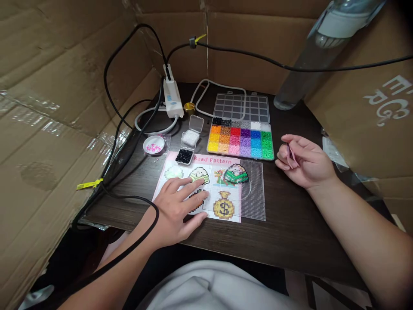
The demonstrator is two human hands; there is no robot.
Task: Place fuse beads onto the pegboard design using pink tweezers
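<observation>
My left hand (179,211) lies flat with fingers spread on a printed sheet (200,161) headed "Bead Pattern", covering part of its pictures. A clear pegboard (256,193) overlaps the sheet's right side. On the pegboard sits a bead design (236,174) in green, pink, white and black. Off to the right, my right hand (308,163) is raised over the dark table, its fingers curled around pink tweezers (292,158). Behind the sheet stands a divided bead box (240,149), lid open, with beads sorted by colour. A small case of black beads (185,156) rests on the sheet's top edge.
A small case of white beads (190,138) and a white dish of pink beads (154,145) stand left of the bead box. Behind are a power strip (173,97) and a gold-coloured roll (189,107). A black cable (142,198) crosses my left forearm. Cardboard walls surround the table.
</observation>
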